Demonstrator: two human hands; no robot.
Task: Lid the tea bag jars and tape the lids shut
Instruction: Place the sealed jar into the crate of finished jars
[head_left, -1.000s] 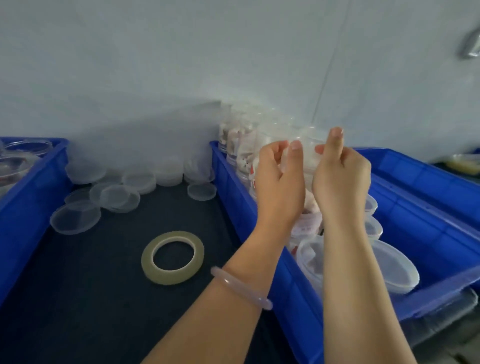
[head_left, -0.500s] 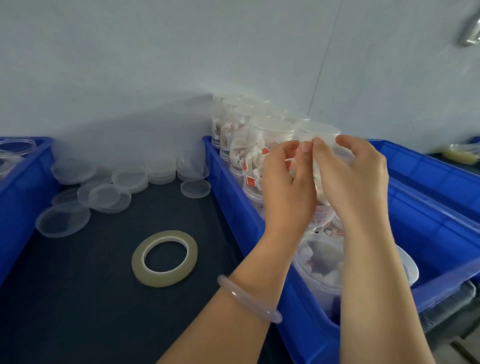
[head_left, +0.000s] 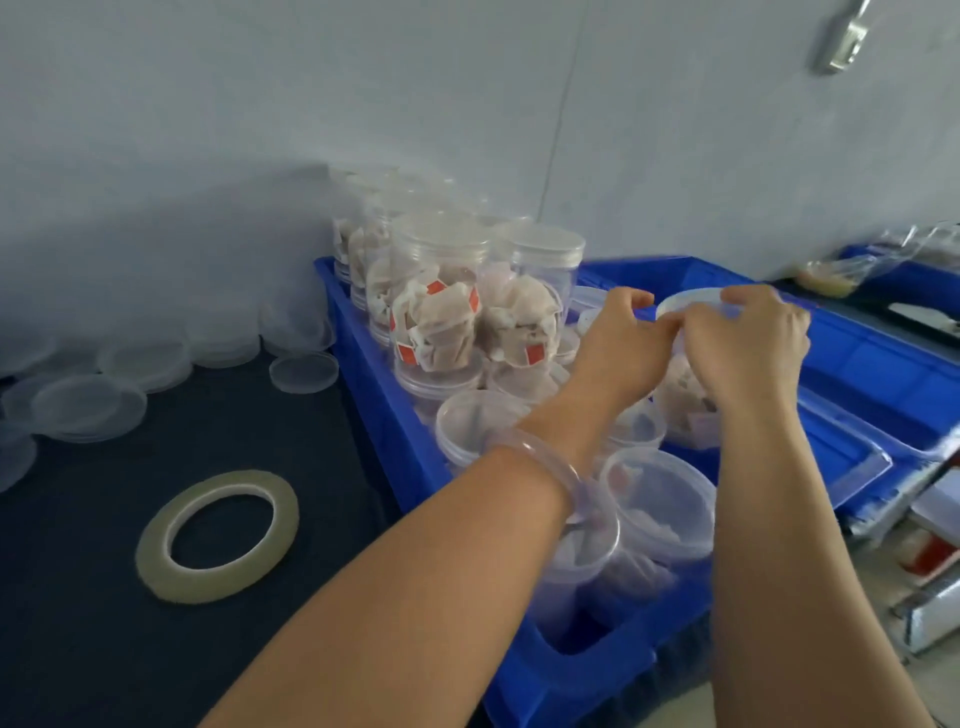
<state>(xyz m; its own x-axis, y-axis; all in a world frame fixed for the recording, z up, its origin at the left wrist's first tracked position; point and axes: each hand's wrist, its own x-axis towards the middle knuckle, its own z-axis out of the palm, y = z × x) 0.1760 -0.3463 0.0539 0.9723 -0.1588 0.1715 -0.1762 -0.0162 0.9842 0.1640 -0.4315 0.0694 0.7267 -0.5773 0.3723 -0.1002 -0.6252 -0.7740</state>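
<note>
Both hands meet over a jar (head_left: 680, 405) of tea bags standing in the blue bin (head_left: 384, 395). The right hand (head_left: 753, 348) curls over its lid (head_left: 685, 304). The left hand (head_left: 613, 353) pinches the lid's near rim, perhaps a tape end, though it is too blurred to tell. The tape roll (head_left: 218, 535) lies well left of the left forearm.

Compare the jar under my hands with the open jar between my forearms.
The held jar wears a lid; the open jar has none. The left hand and right hand grip the held jar; no hand holds the open jar. Both are clear plastic with tea bags inside.
</note>
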